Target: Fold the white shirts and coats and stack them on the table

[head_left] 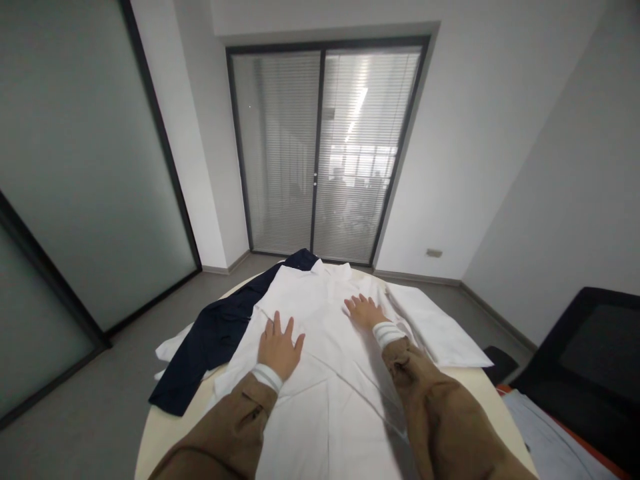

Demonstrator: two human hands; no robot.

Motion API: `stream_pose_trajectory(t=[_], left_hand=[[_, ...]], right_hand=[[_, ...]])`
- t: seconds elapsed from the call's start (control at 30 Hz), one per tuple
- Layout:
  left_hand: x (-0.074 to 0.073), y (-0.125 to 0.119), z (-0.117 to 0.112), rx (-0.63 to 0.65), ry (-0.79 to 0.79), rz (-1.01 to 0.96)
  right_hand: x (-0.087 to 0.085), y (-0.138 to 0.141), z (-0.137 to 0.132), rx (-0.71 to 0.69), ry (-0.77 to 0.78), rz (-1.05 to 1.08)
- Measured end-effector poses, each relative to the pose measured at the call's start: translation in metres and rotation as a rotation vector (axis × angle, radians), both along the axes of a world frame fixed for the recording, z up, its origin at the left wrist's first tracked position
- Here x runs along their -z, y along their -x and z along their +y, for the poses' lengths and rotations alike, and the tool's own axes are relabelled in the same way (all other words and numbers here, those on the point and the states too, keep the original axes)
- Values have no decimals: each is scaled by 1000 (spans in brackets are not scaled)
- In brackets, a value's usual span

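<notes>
A white long-sleeved shirt [330, 373] lies spread on a round cream table [167, 430], its collar at the far side. My left hand [279, 345] rests flat on the shirt's front with the fingers spread. My right hand [365, 311] lies flat higher up the shirt, near the collar. Both hands hold nothing, and brown sleeves with white-striped cuffs cover my forearms. A dark navy garment [215, 340] lies partly under the shirt's left side. A white shirt sleeve [435, 327] stretches out to the right, and more white cloth [173, 347] shows beyond the navy garment.
A black mesh chair back [585, 353] stands at the right, above pale papers [545, 433] on an orange-edged surface. Grey floor [100, 393] surrounds the table. Frosted glass panels [85, 167] line the left, and a glass door with blinds [323, 153] stands ahead.
</notes>
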State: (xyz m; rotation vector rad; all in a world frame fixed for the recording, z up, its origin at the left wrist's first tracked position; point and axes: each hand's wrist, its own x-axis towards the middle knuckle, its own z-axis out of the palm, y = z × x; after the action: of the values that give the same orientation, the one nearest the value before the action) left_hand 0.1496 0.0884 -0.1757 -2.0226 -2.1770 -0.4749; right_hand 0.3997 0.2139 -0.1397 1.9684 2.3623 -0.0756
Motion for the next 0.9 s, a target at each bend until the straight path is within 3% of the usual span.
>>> stream_pose_trajectory(t=[0.1, 0.2, 0.33, 0.4, 0.53, 0.67, 0.9], left_hand=[[-4, 6, 0, -54, -33, 17], [-2, 10, 1, -113, -33, 28], [4, 14, 2, -178, -8, 17], [6, 17, 3, -208, -5, 17], [0, 27, 6, -254, -35, 33], [-14, 42, 10, -255, -41, -34], [-18, 76, 28, -222, -86, -417]], right_hand=[[-13, 30, -24, 53, 24, 126], [-16, 59, -54, 7, 94, 258], [3, 73, -87, -30, 177, 276], [17, 70, -96, -45, 137, 238], [36, 60, -101, -95, -19, 238], [39, 56, -99, -104, -42, 272], [45, 54, -96, -139, -84, 298]])
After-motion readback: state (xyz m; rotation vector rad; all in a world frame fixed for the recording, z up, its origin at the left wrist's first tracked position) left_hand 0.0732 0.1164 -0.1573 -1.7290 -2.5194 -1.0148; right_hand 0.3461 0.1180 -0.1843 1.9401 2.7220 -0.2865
